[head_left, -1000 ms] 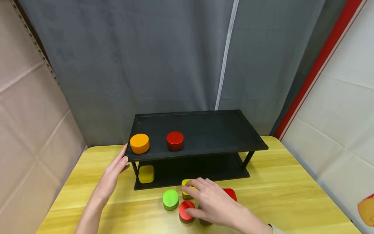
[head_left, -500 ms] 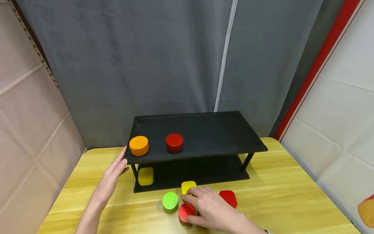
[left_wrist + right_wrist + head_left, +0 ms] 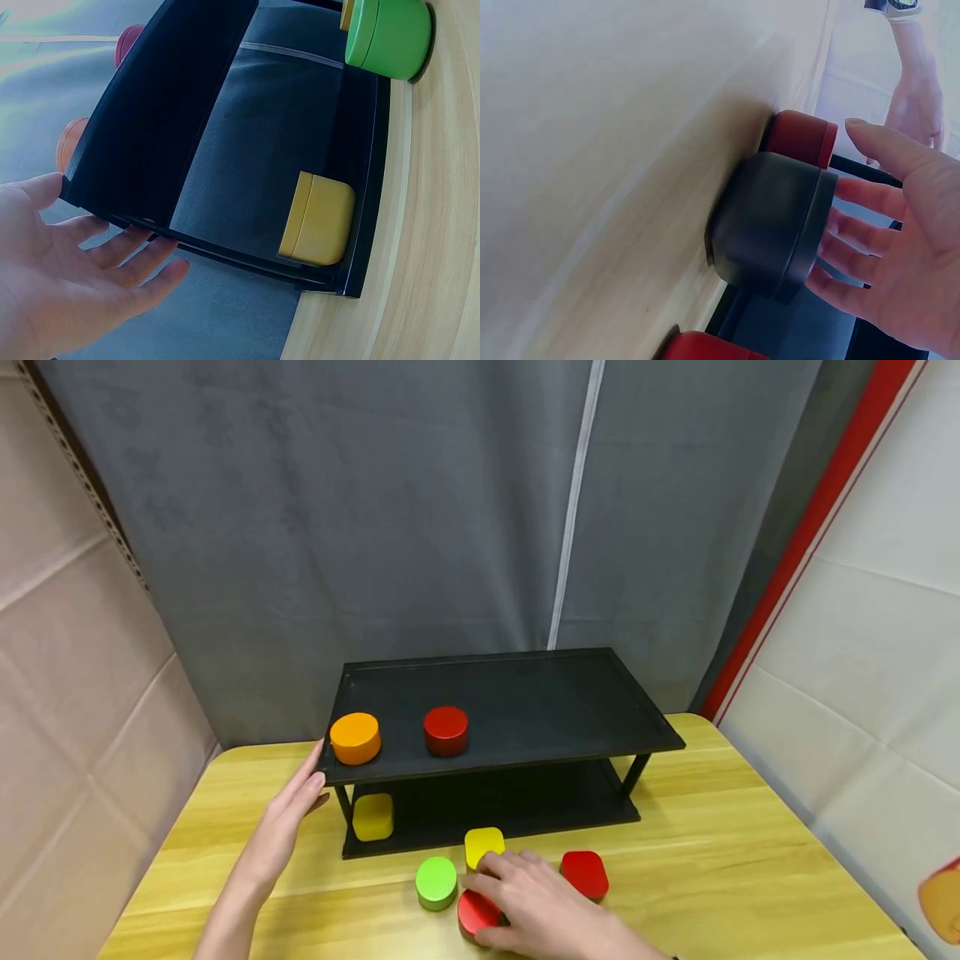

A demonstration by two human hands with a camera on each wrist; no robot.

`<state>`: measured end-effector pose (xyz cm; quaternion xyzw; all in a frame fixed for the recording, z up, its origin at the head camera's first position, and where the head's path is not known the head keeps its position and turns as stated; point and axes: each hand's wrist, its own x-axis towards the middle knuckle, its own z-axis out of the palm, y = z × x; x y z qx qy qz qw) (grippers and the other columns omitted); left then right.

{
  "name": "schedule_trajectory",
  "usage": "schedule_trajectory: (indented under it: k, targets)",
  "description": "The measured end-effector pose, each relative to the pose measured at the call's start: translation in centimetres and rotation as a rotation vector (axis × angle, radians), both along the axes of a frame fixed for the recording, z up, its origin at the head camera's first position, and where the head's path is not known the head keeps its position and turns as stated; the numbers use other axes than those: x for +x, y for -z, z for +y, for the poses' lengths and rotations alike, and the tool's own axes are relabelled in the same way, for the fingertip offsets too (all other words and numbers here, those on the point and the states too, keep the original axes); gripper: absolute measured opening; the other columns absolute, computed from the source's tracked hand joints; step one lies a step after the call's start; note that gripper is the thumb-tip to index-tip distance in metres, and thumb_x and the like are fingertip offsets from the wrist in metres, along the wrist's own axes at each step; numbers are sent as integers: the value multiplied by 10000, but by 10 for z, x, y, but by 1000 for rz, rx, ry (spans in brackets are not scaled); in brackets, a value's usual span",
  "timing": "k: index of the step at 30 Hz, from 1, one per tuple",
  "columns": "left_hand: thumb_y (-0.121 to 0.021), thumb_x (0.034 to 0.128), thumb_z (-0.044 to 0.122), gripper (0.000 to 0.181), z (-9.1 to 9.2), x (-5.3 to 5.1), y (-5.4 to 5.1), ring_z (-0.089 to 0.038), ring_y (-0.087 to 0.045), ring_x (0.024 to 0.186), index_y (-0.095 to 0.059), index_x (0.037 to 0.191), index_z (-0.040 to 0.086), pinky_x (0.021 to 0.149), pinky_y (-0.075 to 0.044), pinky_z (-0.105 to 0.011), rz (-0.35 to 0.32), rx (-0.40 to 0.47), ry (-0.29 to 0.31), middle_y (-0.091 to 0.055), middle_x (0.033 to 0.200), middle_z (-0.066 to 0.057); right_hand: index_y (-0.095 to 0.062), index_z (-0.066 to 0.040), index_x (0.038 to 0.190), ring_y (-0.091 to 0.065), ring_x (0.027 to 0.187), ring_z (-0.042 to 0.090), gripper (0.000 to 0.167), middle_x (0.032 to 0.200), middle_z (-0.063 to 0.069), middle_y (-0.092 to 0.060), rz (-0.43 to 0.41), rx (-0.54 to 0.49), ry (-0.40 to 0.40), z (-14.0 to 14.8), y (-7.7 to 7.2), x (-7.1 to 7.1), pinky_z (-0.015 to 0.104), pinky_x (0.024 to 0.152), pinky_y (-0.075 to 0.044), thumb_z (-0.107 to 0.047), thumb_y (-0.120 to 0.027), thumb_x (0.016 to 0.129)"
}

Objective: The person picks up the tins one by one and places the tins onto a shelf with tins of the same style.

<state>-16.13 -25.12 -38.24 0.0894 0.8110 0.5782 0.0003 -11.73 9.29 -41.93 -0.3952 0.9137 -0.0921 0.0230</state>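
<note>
My left hand (image 3: pixel 273 835) touches the front left corner of a black two-tier shelf (image 3: pixel 555 702), its fingers extended along the side edge. My right hand (image 3: pixel 536 902) hovers low over a round red lidded box (image 3: pixel 476 912), thumb and fingers spread around its top. In the right wrist view, a black lidded box (image 3: pixel 769 225) stands in front of the fingers, beside the red one; the head view hides it under the hand. A yellow rounded-square box (image 3: pixel 483 845) and a round green box (image 3: pixel 436 882) stand close by. A red rounded-square box (image 3: pixel 585 874) sits right of the hand.
An orange round box (image 3: pixel 355 737) and a dark red round box (image 3: pixel 446 730) stand on the upper tier. On the lower tier, a yellow box (image 3: pixel 372 817) sits at the left. A grey curtain (image 3: pixel 450 510) hangs behind the wooden table (image 3: pixel 720 860).
My right hand has shifted slightly left and down over the round red box, uncovering more of the rounded-square red box. The left hand keeps its place at the shelf corner.
</note>
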Motion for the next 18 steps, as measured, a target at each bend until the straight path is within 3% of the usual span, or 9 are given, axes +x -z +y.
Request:
schedule_trajectory:
  k: [9, 18]
  targets:
    - [-331, 1129, 406, 611, 3, -1, 0, -403, -103, 1598, -103, 1670, 237, 989, -366, 19, -9, 15, 14, -30, 1758, -64, -671, -295, 1344, -536, 909, 12, 507, 1177, -126, -665, -78, 32, 7, -1, 4, -2, 291, 852, -555, -486, -782, 888]
    - [-317, 1131, 403, 604, 0, -1, 1, -412, -102, 1596, -98, 1670, 244, 981, -363, 20, -11, -1, 6, -21, 1757, -72, -666, -302, 1335, -512, 852, -17, 493, 1122, -146, -662, -79, 32, 3, -5, 4, -4, 263, 811, -544, -456, -796, 885]
